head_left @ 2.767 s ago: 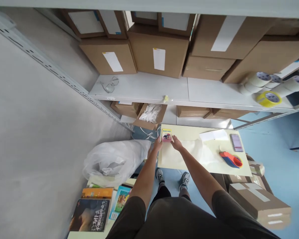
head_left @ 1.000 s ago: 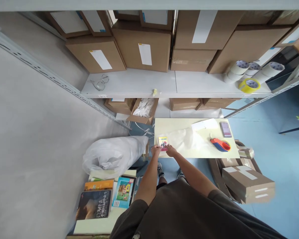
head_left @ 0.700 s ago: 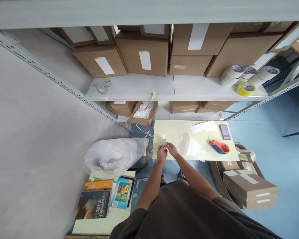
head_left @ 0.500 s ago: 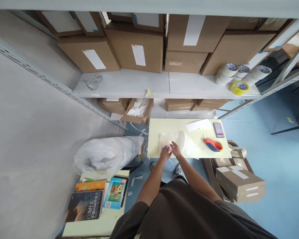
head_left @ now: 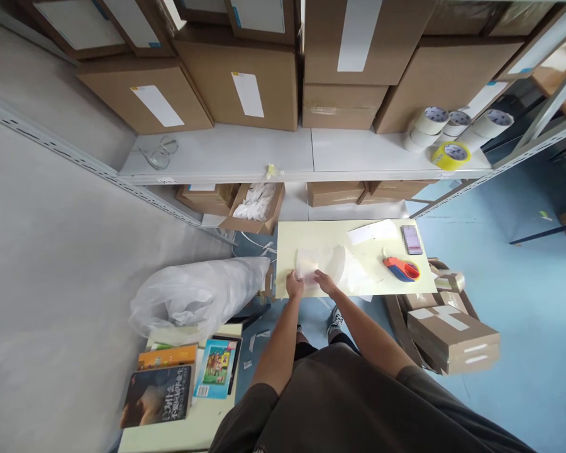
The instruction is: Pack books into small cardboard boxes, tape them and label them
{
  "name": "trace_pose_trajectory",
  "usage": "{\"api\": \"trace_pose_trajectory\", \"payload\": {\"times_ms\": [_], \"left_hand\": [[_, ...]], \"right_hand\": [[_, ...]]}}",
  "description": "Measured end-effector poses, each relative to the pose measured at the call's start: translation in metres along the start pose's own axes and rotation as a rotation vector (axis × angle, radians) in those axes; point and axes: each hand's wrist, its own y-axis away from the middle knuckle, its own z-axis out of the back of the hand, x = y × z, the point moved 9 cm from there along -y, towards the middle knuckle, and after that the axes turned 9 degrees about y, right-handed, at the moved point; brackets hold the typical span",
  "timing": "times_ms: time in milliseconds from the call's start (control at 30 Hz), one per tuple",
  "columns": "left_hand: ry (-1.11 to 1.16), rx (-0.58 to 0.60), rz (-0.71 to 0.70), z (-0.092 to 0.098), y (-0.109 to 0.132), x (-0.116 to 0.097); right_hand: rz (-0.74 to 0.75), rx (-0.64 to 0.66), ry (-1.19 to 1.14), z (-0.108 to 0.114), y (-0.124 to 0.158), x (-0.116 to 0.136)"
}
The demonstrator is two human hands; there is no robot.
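Rising beyond the fingers of the left hand (head_left: pixel 294 285) and the right hand (head_left: pixel 325 281), the shelf (head_left: pixel 226 150) holds cartons (head_left: pixel 236 82) in rows. The table (head_left: pixel 318 233) lies under the fingers, which work above its near edge; the bag (head_left: pixel 193 296) bulges well to their left. A white sheet (head_left: pixel 358 274) spreads loose just right of the right fingers, and farther right, out of their reach as they rest, sits the tape cutter (head_left: pixel 400 268). Smallest is the packet (head_left: pixel 307 267), flat on the table between the two hands: the left fingers bend at its near left corner, the right ones touch its near right side, and whether either pinches it I cannot tell. As for progress, milky film (head_left: pixel 305 256) already seems to cover the packet; no tape shows on it, so closing it looks undone.
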Motion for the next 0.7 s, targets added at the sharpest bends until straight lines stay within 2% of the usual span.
{"api": "trace_pose_trajectory", "payload": {"times_ms": [133,200,300,367,467,533,633,700], "left_hand": [[0.015,0.075,0.092,0.0,-0.003,0.002],[-0.002,0.077,0.085,0.002,-0.001,-0.003],[-0.053,0.054,-0.019,0.0,0.006,-0.023],[-0.102,0.047,-0.108,-0.008,0.013,-0.041],[-0.174,0.102,-0.246,-0.035,0.026,-0.067],[-0.234,0.214,-0.339,-0.064,0.036,-0.078],[-0.326,0.386,-0.394,-0.103,0.047,-0.077],[-0.355,0.437,-0.408,-0.117,0.05,-0.07]], "right_hand": [[-0.067,0.071,-0.202,-0.019,0.001,-0.004],[-0.083,0.059,-0.232,-0.018,0.001,-0.004],[-0.107,-0.065,-0.164,0.002,0.0,-0.006],[-0.141,-0.161,-0.167,0.021,0.004,-0.011],[-0.187,-0.258,-0.232,0.047,0.014,-0.023],[-0.201,-0.294,-0.266,0.061,0.022,-0.032],[-0.2,-0.308,-0.317,0.074,0.032,-0.046],[-0.194,-0.278,-0.361,0.075,0.034,-0.053]]}}
